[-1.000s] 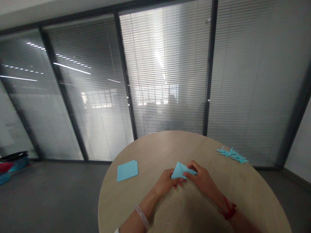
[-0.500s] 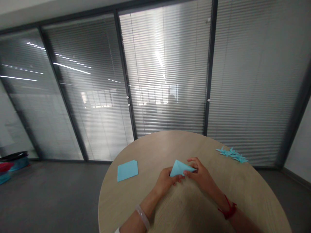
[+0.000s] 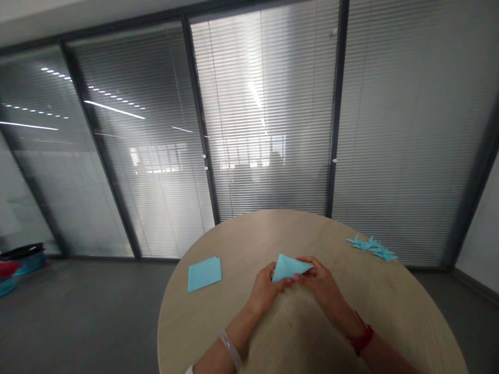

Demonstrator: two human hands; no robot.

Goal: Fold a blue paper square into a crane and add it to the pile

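A light blue folded paper triangle (image 3: 289,266) is held just above the round wooden table (image 3: 273,228). My left hand (image 3: 265,288) pinches its lower left corner with thumb and fingers closed. My right hand (image 3: 320,283) grips its right edge, fingers pressed together on the fold. A clear band sits on my left wrist and a red cord on my right wrist.
A small stack of flat light blue paper squares (image 3: 205,273) lies on the table to the left. Several folded blue paper pieces (image 3: 372,247) lie near the far right edge. Glass walls with blinds stand behind; coloured bins (image 3: 17,262) sit on the floor at far left.
Both hands have drawn slightly closer together and lifted the paper a little; the triangle is tilted flatter, and my right wrist has turned inward.
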